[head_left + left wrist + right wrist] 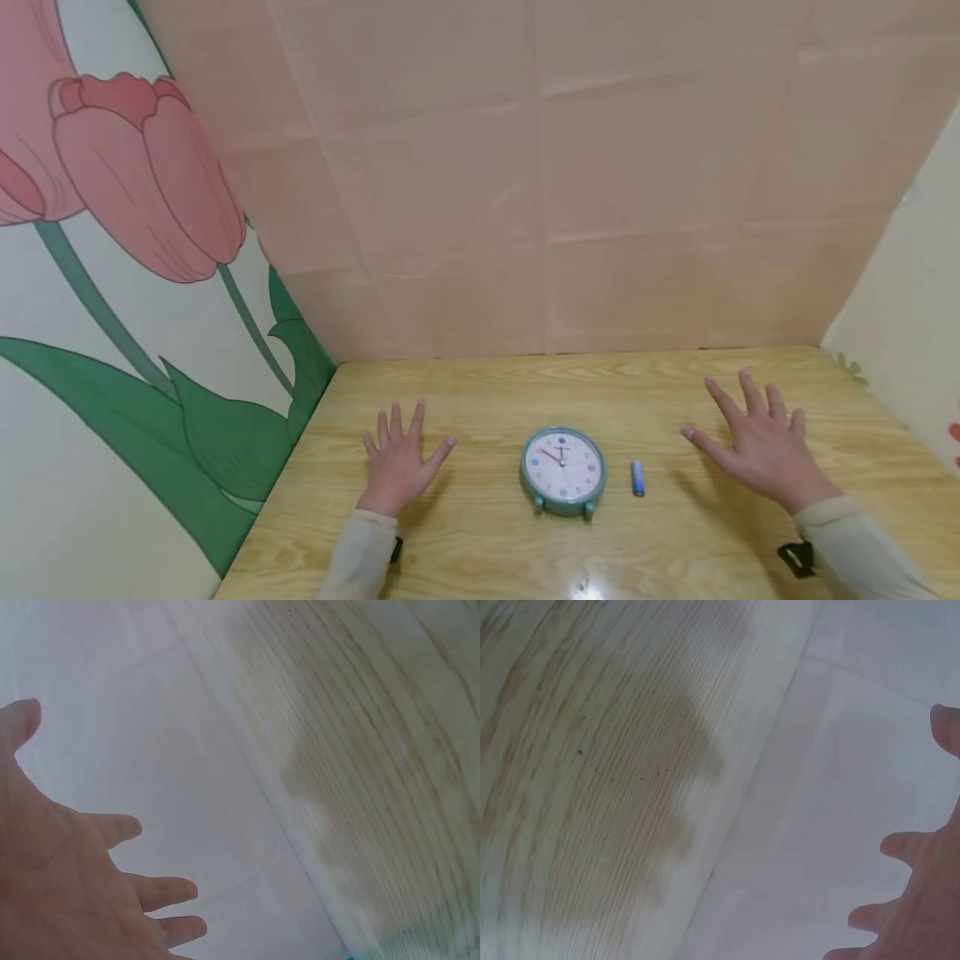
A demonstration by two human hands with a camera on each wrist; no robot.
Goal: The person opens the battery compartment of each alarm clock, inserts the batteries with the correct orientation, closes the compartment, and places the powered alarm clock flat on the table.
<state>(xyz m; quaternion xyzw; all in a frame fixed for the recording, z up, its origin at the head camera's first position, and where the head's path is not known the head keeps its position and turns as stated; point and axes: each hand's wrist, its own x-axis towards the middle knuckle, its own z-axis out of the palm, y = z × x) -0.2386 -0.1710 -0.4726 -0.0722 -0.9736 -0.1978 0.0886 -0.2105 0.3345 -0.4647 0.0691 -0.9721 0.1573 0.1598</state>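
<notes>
A round alarm clock with a teal rim and white face lies face up on the wooden table, its two small feet toward me. Just right of it is a small blue battery. My left hand hovers over the table left of the clock, fingers spread and holding nothing. On the far side of the battery, my right hand is raised with spread fingers, also holding nothing. The left wrist view shows the left palm; the right wrist view catches part of the right hand at its edge.
The wood-grain table meets a pinkish covering hung along its back edge. To the left stands a wall painted with pink tulips and green leaves. A pale wall borders the right side.
</notes>
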